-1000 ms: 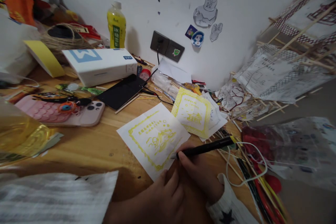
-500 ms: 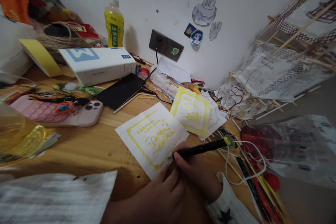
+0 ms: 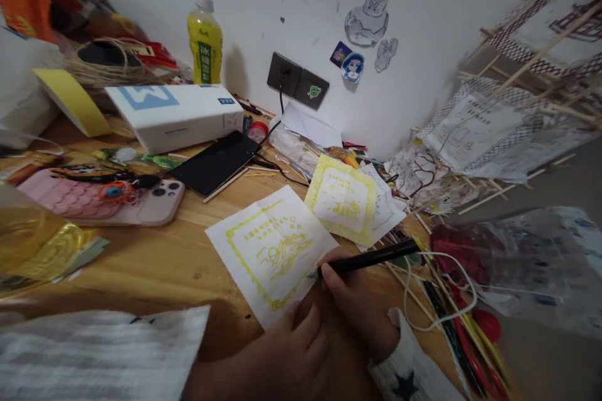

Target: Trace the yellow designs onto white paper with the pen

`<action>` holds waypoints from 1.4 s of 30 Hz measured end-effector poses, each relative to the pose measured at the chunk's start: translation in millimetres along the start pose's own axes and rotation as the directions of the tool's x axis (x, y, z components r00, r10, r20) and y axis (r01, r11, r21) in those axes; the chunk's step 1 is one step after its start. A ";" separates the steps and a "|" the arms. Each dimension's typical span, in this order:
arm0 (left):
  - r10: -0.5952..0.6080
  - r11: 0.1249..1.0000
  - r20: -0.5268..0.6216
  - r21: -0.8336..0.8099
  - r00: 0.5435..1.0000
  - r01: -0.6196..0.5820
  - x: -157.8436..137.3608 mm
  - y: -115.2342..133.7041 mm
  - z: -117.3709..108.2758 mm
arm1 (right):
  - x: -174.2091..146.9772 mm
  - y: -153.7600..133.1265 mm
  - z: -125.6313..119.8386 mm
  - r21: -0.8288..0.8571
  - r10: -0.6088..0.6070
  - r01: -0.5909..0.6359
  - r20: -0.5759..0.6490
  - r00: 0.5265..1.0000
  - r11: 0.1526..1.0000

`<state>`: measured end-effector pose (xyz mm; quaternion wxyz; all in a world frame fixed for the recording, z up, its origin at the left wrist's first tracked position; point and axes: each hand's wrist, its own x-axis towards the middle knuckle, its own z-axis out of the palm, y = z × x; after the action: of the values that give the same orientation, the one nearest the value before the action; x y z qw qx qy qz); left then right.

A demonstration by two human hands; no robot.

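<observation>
Yellow-inked white sheet (image 3: 270, 247) lies flat on surface (image 3: 188, 269), near and central. I see black pen (image 3: 369, 259) clasped in right grip (image 3: 348, 291), tip at sheet's near right edge. Left grip (image 3: 297, 344), half curled, sits at same edge; I cannot tell whether it pinches sheet. Yellow-bordered sheet (image 3: 338, 196) lies just beyond, right. Pink phone (image 3: 150, 207) rests left.

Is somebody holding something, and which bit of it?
The right hand holds a black marker pen near its writing tip. The left hand is at the near corner of the yellow-inked white sheet; whether it holds that, I can't tell.
</observation>
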<state>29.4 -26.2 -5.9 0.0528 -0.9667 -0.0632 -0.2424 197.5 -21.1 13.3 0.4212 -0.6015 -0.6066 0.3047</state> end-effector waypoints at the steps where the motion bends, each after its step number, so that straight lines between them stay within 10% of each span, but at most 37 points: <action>1: -0.009 1.000 -0.017 0.007 1.000 0.010 -0.1 -0.2 0.5 | -0.1 -0.2 -0.4 0.006 0.002 -0.002 0.014 1.000 1.000; 14: -0.011 1.000 -0.019 0.004 1.000 0.011 2.2 -6.3 -0.5 | -4.5 -0.8 -1.3 -0.078 0.029 -0.016 0.174 0.984 0.997; 31: -0.046 0.997 0.003 -0.055 0.999 0.047 -0.2 -3.9 -1.8 | -1.2 -0.7 1.6 -0.044 0.043 -0.047 -0.090 0.995 0.998; 42: -0.021 1.000 -0.014 -0.021 1.000 0.020 0.9 -3.5 0.4 | -8.0 0.6 -2.1 -0.071 0.011 -0.006 0.061 0.998 0.997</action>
<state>29.9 -22.6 -5.6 0.0408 -0.9647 -0.0703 -0.2505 199.0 -29.3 12.5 0.3795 -0.6088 -0.6272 0.3033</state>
